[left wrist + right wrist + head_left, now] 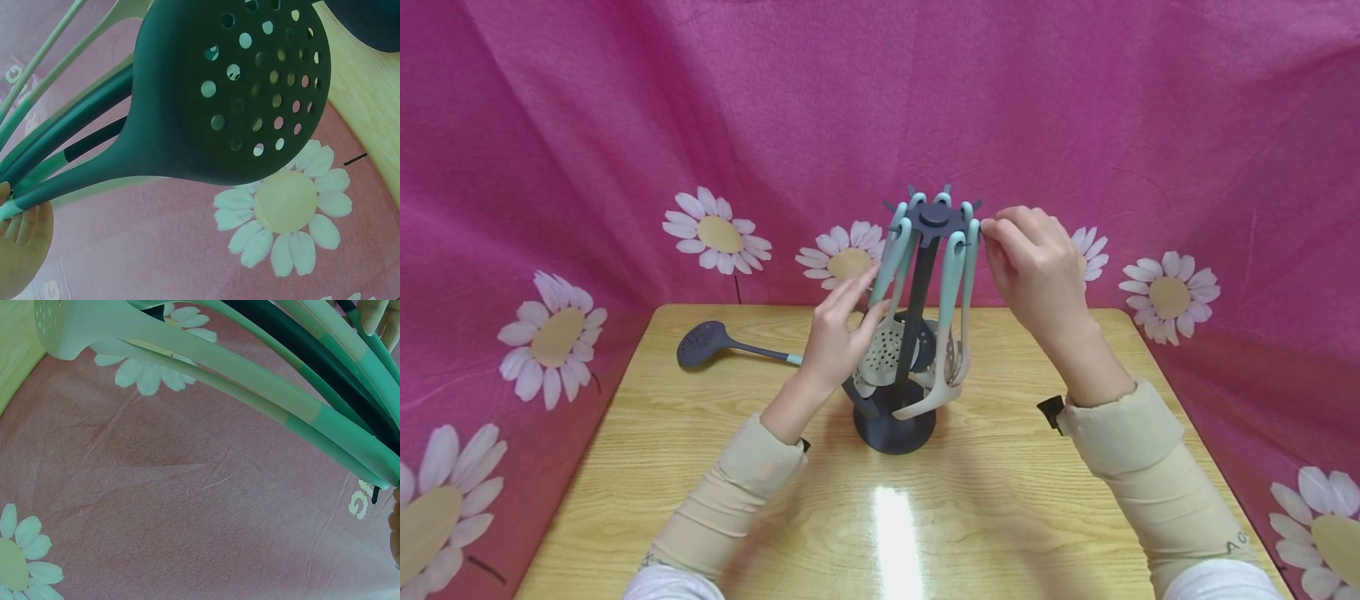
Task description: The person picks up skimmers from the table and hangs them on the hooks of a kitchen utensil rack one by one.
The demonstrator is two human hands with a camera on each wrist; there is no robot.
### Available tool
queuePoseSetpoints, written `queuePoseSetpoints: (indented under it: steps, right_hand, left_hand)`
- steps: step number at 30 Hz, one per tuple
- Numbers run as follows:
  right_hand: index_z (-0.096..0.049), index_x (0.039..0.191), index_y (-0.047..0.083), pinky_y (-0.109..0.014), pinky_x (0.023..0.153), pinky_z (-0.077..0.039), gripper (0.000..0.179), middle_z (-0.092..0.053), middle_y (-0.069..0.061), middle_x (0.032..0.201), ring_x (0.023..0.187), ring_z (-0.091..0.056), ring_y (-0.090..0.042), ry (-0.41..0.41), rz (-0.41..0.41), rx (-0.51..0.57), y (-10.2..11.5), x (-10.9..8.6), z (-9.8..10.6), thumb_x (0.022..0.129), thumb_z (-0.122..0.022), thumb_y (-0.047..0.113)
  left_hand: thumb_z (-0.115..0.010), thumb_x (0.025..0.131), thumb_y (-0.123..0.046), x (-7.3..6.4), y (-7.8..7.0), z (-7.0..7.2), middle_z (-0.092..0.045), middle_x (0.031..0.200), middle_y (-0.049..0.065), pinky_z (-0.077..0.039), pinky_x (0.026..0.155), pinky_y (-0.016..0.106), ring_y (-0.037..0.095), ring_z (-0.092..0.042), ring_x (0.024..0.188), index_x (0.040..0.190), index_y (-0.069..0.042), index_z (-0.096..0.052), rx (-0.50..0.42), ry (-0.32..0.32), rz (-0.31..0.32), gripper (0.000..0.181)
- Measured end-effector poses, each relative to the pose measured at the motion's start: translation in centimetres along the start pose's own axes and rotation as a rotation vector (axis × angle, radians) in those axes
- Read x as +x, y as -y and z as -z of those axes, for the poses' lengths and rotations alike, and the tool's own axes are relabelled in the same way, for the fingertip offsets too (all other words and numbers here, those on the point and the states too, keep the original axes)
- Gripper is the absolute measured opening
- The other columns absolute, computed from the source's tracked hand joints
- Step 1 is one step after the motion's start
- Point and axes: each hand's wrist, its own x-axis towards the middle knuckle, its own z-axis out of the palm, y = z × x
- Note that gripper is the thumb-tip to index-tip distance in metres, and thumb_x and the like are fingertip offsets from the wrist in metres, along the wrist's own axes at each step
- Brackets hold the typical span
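Observation:
A dark utensil stand (913, 333) carries several hanging kitchen utensils with mint handles (951, 271). My left hand (838, 333) is at the stand's left side, thumb and fingers around the handle of a dark skimmer (231, 94). The skimmer's round, holed head fills much of the left wrist view. High on the right, my right hand (1033, 267) has curled fingers, their tips at the stand's top beside a hook and a handle end. In the right wrist view only its fingertips (395, 531) show at the edge. A beige ladle-like utensil (250, 378) hangs nearby.
Another dark slotted utensil (702, 344) lies on the wooden table (1000, 508), left of the stand, its handle end passing behind my left hand. A pink curtain (820, 108) with daisies surrounds the table on three sides.

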Motion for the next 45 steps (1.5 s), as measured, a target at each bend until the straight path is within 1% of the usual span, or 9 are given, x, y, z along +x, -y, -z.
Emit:
queuePoseSetpoints:
  steps: [5, 10, 15, 23, 26, 31, 37, 41, 45]
  right_hand:
    - [-0.063, 0.083, -0.002, -0.04, 0.056, -0.039, 0.007, -0.06, -0.012, 0.077, 0.066, -0.051, -0.03, -0.005, 0.003, 0.003, -0.1, 0.0, 0.0, 0.082, -0.058, -0.006]
    - [-0.063, 0.083, -0.002, -0.04, 0.056, -0.039, 0.007, -0.06, -0.012, 0.077, 0.065, -0.051, -0.03, 0.008, 0.006, 0.0, -0.1, 0.0, 0.0, 0.083, -0.057, -0.005]
    - [-0.062, 0.083, -0.003, -0.039, 0.056, -0.039, 0.006, -0.059, -0.013, 0.078, 0.065, -0.051, -0.03, 0.018, 0.008, -0.008, -0.2, 0.1, 0.1, 0.084, -0.056, -0.004]
    - [-0.062, 0.083, -0.003, -0.039, 0.056, -0.04, 0.007, -0.059, -0.013, 0.077, 0.065, -0.05, -0.03, 0.006, 0.01, -0.005, -0.3, 0.1, 0.1, 0.084, -0.056, -0.004]
    - [-0.062, 0.082, -0.003, -0.039, 0.057, -0.04, 0.006, -0.059, -0.013, 0.077, 0.065, -0.05, -0.03, 0.006, 0.011, -0.005, -0.3, 0.0, 0.0, 0.084, -0.056, -0.004]
    - [-0.062, 0.083, -0.004, -0.039, 0.056, -0.039, 0.005, -0.059, -0.013, 0.077, 0.065, -0.05, -0.03, 0.017, 0.016, 0.006, -0.2, 0.1, 0.1, 0.083, -0.057, -0.006]
    - [-0.062, 0.083, -0.004, -0.039, 0.056, -0.038, 0.006, -0.059, -0.014, 0.077, 0.065, -0.051, -0.03, 0.006, 0.018, 0.024, -0.2, 0.0, 0.1, 0.081, -0.058, -0.008]
    - [-0.063, 0.083, -0.003, -0.04, 0.056, -0.038, 0.006, -0.059, -0.014, 0.077, 0.066, -0.051, -0.03, 0.003, 0.017, 0.026, -0.2, 0.0, 0.0, 0.081, -0.059, -0.008]
    - [-0.063, 0.083, -0.003, -0.04, 0.056, -0.039, 0.006, -0.059, -0.014, 0.077, 0.066, -0.051, -0.03, 0.011, 0.016, 0.028, -0.2, 0.0, 0.0, 0.081, -0.059, -0.008]
  left_hand:
    - [-0.069, 0.076, 0.003, 0.2, 0.4, 0.2, -0.059, 0.1, 0.019, -0.051, 0.074, 0.033, 0.026, -0.059, 0.083, 0.119, 0.007, -0.052, -0.026, -0.007, -0.041, 0.046]
    - [-0.065, 0.079, 0.002, 0.8, 1.5, 0.9, -0.058, 0.1, 0.02, -0.049, 0.075, 0.035, 0.029, -0.057, 0.088, 0.113, 0.008, -0.053, -0.037, -0.054, -0.069, 0.036]
    - [-0.061, 0.083, 0.0, 0.9, 3.8, 1.4, -0.058, 0.099, 0.02, -0.047, 0.08, 0.036, 0.029, -0.055, 0.094, 0.11, 0.008, -0.055, 0.05, -0.072, -0.014, 0.029]
    - [-0.057, 0.086, -0.002, -1.0, 7.8, 1.2, -0.057, 0.1, 0.022, -0.041, 0.089, 0.042, 0.033, -0.052, 0.097, 0.1, 0.008, -0.058, 0.179, -0.011, 0.116, 0.017]
    - [-0.057, 0.085, -0.002, -2.2, 9.5, 1.1, -0.057, 0.102, 0.02, -0.04, 0.087, 0.045, 0.034, -0.051, 0.098, 0.101, 0.006, -0.058, 0.274, 0.065, 0.173, 0.017]
    - [-0.056, 0.085, -0.003, -4.4, 11.9, 1.0, -0.056, 0.107, 0.016, -0.039, 0.088, 0.046, 0.033, -0.05, 0.102, 0.109, 0.003, -0.057, 0.457, 0.268, 0.265, 0.024]
    - [-0.055, 0.087, -0.005, -6.8, 14.1, 0.8, -0.056, 0.115, 0.015, -0.037, 0.093, 0.047, 0.032, -0.049, 0.108, 0.117, 0.0, -0.055, 0.545, 0.479, 0.352, 0.031]
    - [-0.059, 0.084, -0.002, -8.4, 15.3, 0.5, -0.056, 0.119, 0.017, -0.033, 0.1, 0.049, 0.034, -0.048, 0.114, 0.119, 0.001, -0.054, 0.565, 0.56, 0.349, 0.036]
    - [-0.06, 0.082, -0.001, -9.8, 16.0, 0.3, -0.054, 0.122, 0.019, -0.03, 0.102, 0.048, 0.035, -0.046, 0.117, 0.12, 0.002, -0.053, 0.57, 0.596, 0.36, 0.039]
